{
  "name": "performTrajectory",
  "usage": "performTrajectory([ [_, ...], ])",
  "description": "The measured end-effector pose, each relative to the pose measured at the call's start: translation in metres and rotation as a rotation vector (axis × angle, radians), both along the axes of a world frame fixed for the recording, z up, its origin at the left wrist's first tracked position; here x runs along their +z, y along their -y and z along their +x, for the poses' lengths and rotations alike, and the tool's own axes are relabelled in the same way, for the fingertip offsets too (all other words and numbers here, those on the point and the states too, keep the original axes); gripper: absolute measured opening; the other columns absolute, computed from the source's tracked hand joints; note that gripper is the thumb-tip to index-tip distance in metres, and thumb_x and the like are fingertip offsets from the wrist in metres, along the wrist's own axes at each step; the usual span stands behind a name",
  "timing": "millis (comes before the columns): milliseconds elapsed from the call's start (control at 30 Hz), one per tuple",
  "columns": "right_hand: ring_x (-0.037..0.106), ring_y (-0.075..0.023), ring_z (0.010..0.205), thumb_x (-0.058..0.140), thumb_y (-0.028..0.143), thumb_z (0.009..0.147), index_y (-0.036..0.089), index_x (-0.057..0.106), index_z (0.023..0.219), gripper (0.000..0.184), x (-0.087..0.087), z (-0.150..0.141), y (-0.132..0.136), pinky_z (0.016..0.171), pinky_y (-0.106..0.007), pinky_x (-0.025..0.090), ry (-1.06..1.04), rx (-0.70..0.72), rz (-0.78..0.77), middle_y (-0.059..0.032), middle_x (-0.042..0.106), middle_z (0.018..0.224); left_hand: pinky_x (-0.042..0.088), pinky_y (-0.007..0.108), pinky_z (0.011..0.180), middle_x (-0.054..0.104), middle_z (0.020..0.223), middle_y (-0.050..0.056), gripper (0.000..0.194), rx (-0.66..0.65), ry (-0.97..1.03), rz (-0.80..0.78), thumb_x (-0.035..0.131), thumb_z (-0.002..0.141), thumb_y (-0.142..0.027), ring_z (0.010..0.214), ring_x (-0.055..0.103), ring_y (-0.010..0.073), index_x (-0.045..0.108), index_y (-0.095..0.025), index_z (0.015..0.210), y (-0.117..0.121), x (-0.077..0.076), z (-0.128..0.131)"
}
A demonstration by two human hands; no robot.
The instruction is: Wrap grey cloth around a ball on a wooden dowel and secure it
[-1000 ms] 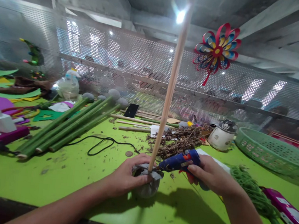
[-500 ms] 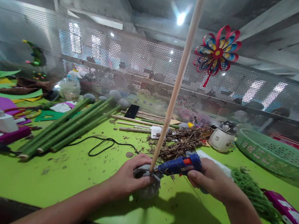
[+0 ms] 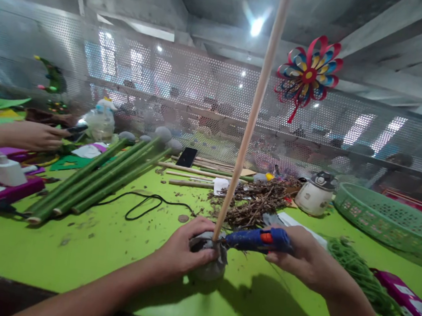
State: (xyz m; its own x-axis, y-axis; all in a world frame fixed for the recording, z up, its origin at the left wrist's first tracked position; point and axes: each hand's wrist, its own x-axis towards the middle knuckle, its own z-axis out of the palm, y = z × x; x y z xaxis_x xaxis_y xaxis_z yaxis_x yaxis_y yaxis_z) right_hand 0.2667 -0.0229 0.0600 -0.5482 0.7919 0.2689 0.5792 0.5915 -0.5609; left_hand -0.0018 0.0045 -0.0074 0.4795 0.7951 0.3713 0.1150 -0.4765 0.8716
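Note:
My left hand is closed around a small grey, rounded base, its top covered in crumpled grey material. A long wooden stick rises from that base, leaning slightly right and running out of the top of the picture. My right hand grips a blue hot glue gun with an orange-red part on its side. The gun's nozzle points left and meets the stick's foot, close to my left thumb. Whether glue is coming out is too small to tell.
Green bamboo stalks lie left, near a black cord and a purple power strip. Dried plants lie behind the stick. Green cord and a green basket are right. Another person's hand holds something dark.
The glue gun has turned to lie more level, its nozzle still at the stick's foot. Another person's hand has come in from the left. My left hand stays on the base.

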Motion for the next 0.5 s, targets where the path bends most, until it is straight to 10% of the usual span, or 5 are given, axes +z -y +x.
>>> performTrajectory([
  [500, 0.057, -0.0142, 0.063, 0.039, 0.048, 0.093, 0.014, 0.064, 0.075, 0.046, 0.001, 0.004, -0.015, 0.061, -0.025, 0.044, -0.053, 0.095, -0.196, -0.0079, 0.066, 0.07, 0.041, 0.038, 0.094, 0.057, 0.11, 0.006, 0.029, -0.062, 0.004, -0.019, 0.067, 0.073, -0.025, 0.106, 0.053, 0.0246, 0.065, -0.021, 0.102, 0.0, 0.004, -0.002],
])
